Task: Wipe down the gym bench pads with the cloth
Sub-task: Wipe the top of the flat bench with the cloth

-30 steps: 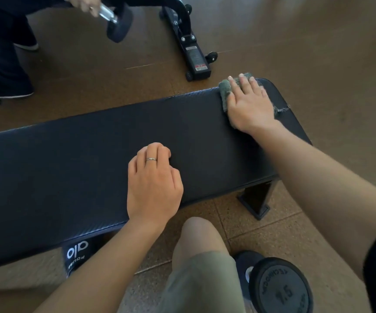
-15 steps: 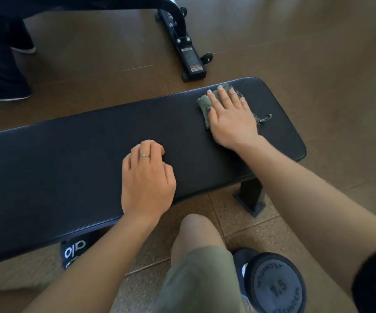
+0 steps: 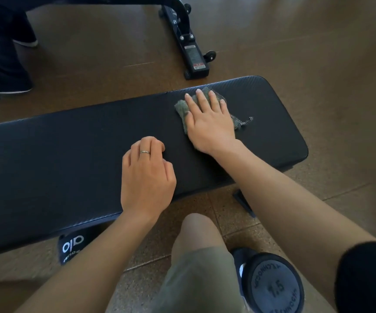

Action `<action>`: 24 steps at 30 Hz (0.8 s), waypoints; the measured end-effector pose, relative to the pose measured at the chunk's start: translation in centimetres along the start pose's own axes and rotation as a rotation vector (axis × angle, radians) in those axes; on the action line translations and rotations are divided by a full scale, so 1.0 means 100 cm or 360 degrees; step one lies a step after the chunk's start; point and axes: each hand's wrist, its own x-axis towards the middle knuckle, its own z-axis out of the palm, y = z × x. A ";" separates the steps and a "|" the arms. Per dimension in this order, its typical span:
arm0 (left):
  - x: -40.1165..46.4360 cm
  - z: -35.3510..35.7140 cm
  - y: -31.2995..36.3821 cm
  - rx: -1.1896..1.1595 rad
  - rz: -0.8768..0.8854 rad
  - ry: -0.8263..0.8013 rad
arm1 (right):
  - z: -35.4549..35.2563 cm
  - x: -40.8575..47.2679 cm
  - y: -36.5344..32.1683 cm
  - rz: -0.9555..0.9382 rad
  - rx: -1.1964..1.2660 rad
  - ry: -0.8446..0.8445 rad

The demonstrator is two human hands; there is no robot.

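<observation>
Your right hand point(image 3: 209, 123), fingers flat, pressed the crumpled grey-green cloth point(image 3: 181, 108) onto the black padded bench pad point(image 3: 69, 154) at 1 o'clock. Left hand point(image 3: 146, 175), fingers curled, held nothing. Risk: loose cloth tail bunches, strokes skip pad.

A single wide-angle view, taken from the person's head, looks forward and steeply down. It sits close above a long black bench pad point(image 3: 69, 159) that crosses the frame from left to right. Both forearms reach in from the bottom edge, the left hand point(image 3: 147, 177) near the centre and the right hand point(image 3: 209, 123) a little farther away. A bent knee point(image 3: 196, 231) and a dumbbell point(image 3: 272, 288) fill the near bottom edge; the brown floor point(image 3: 317, 41) curves away at the top. No second view exists.
</observation>
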 end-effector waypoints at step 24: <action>-0.001 0.004 -0.001 0.0034 0.0008 0.0027 | -0.018 0.072 0.073 0.0354 -0.0074 0.0199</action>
